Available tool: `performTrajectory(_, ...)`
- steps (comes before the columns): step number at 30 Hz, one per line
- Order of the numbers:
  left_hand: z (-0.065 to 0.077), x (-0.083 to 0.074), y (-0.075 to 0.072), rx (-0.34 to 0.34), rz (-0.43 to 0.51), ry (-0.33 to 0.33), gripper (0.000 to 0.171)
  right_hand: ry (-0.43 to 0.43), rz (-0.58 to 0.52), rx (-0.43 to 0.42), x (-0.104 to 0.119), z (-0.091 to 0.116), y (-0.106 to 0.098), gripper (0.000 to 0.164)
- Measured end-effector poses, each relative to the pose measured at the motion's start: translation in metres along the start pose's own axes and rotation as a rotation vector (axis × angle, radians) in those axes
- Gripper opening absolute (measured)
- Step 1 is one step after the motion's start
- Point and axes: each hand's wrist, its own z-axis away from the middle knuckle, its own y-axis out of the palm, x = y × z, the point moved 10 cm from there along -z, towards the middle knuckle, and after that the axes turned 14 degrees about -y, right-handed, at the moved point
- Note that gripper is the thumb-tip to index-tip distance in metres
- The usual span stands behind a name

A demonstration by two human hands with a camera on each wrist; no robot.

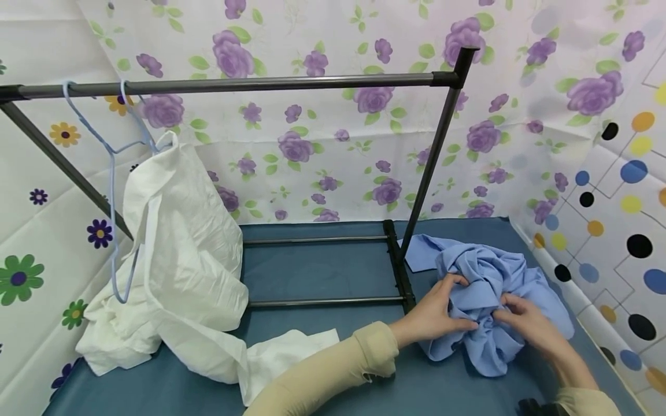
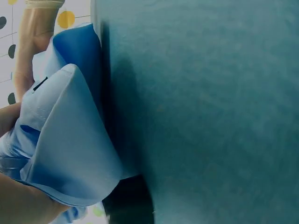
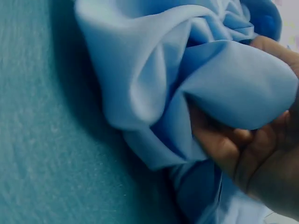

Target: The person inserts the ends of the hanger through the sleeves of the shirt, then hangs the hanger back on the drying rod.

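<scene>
A crumpled light blue shirt (image 1: 484,289) lies bunched on the blue-covered table at the right. My left hand (image 1: 432,309) grips its near-left side, thumb and fingers spread apart over the folds. On the other side, my right hand (image 1: 536,323) pinches a fold, and some of its fingertips are hidden in the cloth. Close up in the left wrist view, a broad flap of the shirt (image 2: 74,140) hangs in front, with a small dark mark near its edge. The right wrist view shows my right hand (image 3: 261,154) with fingers curled under a fold of the shirt (image 3: 238,84).
A dark metal rack (image 1: 260,85) stands over the table (image 1: 317,266), its right upright beside the blue shirt. At the left, a white garment (image 1: 182,231) hangs from one of two blue hangers (image 1: 111,173) and trails onto the table. Patterned sheets (image 1: 333,144) surround the table.
</scene>
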Motion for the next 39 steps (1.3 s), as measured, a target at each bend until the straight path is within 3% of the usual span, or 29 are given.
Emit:
performTrajectory(3,0.004,-0.011,-0.004,-0.005,-0.008,0.06,0.067,-0.039,0.009,-0.081,0.013,0.002,-0.008,0.008)
performTrajectory(8,0.017,-0.041,-0.019,-0.036,-0.054,0.215,0.069,-0.157,-0.032,-0.27,0.046,0.006,-0.025,0.01)
performTrajectory(13,0.035,-0.073,-0.047,-0.101,-0.084,0.351,0.07,-0.305,-0.071,-0.406,0.093,0.002,-0.04,0.033)
performTrajectory(17,0.055,-0.098,-0.076,-0.14,-0.041,0.44,0.07,-0.38,-0.048,-0.447,0.14,-0.005,-0.046,0.031)
performTrajectory(22,0.086,-0.128,-0.118,-0.23,0.055,0.634,0.072,-0.453,-0.043,-0.476,0.195,-0.02,-0.049,0.029)
performTrajectory(27,0.118,-0.147,-0.16,-0.255,0.195,0.759,0.076,-0.639,-0.3,-0.431,0.243,-0.043,-0.041,0.028)
performTrajectory(31,0.138,-0.157,-0.19,-0.262,0.255,0.793,0.079,-0.775,-0.478,-0.363,0.277,-0.061,-0.028,0.027)
performTrajectory(36,0.16,-0.162,-0.217,-0.291,0.273,0.78,0.068,-0.849,-0.606,-0.326,0.3,-0.078,-0.013,0.01)
performTrajectory(39,0.171,-0.161,-0.229,-0.327,0.271,0.758,0.068,-0.879,-0.67,-0.301,0.31,-0.087,-0.002,0.016)
